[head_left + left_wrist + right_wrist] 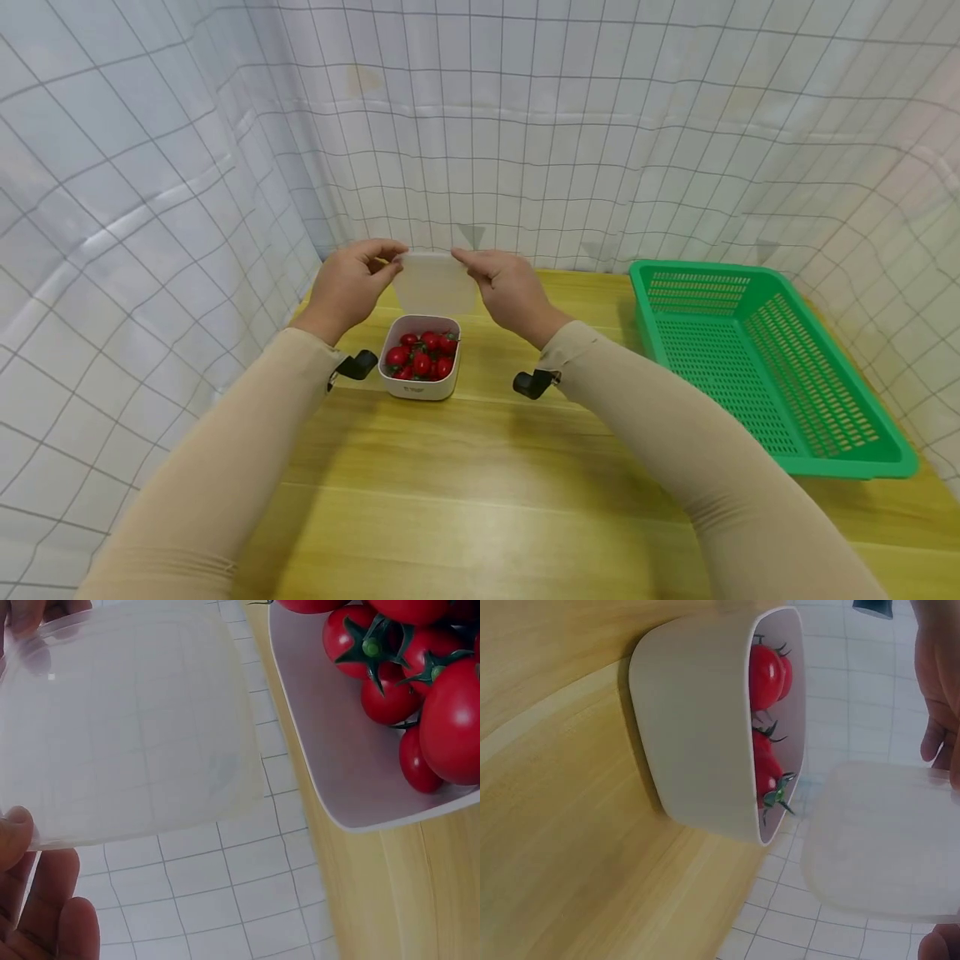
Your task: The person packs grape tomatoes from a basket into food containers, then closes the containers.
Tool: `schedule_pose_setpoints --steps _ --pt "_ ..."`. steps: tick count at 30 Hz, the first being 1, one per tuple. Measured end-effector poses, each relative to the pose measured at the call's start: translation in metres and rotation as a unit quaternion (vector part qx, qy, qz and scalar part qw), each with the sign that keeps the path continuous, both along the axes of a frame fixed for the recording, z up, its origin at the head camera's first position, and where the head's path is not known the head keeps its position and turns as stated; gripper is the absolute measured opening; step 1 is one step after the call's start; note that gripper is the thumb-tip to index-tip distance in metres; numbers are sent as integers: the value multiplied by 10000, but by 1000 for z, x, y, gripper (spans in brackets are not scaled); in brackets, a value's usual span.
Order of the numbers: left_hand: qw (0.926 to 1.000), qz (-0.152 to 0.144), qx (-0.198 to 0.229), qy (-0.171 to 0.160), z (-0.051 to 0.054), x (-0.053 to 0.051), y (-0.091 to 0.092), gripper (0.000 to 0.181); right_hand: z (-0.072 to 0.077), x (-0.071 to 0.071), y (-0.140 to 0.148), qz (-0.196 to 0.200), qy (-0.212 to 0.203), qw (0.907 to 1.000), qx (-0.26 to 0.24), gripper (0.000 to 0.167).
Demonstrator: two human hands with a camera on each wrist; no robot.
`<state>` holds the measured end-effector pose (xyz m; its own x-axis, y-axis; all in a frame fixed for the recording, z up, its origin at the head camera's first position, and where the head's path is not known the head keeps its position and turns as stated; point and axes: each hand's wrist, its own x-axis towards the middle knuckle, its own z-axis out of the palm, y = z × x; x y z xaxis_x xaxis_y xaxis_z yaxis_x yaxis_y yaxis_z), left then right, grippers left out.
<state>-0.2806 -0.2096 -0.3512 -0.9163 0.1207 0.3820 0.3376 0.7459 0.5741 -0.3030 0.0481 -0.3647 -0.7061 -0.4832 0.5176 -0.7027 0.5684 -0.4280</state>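
A translucent lid (435, 287) is held up just behind a white square container (420, 389), apart from its rim. My left hand (351, 283) pinches one upper corner between thumb and fingers. At the opposite corner my right hand (512, 290) holds the edge; in the right wrist view only a few right fingertips (939, 945) show. Red cherry tomatoes (422, 364) with green stems lie inside the uncovered container, which stands on the wooden table. The left wrist view shows the left thumb (13, 834) against the lid's edge.
To the right on the table (450, 500) stands a large green plastic basket (847, 468) with slotted walls. Grid-patterned white cloth (487, 125) hangs behind the table and along both sides. Black camera mounts (358, 365) sit on both wrists.
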Motion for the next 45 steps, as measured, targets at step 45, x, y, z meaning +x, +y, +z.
schedule_pose_setpoints --steps 45 --pt "9996 -62 111 -259 -28 6 -15 21 -25 11 -9 148 -222 9995 141 31"
